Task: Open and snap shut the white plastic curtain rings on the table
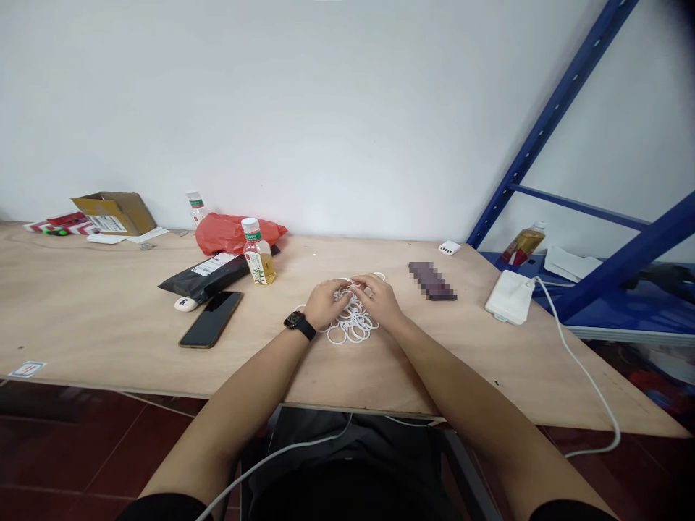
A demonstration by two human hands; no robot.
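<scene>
A loose pile of white rubber rings (352, 325) lies in the middle of the plywood table (108, 304), tangled and overlapping. My left hand (326, 304), with a black smartwatch (300, 325) on its wrist, rests on the pile's left side. My right hand (377, 299) sits on its upper right, fingertips close to those of my left hand. Both sets of fingers curl down among the rings, and they hide the top of the pile. Whether either hand grips a ring cannot be seen.
A black smartphone (211, 319) lies left of the pile, by a black parcel (206, 278) and a bottle of tea (259, 253). A blurred dark object (432, 281) lies to the right. A white cable runs off the table's right edge, near blue metal shelving (548, 123).
</scene>
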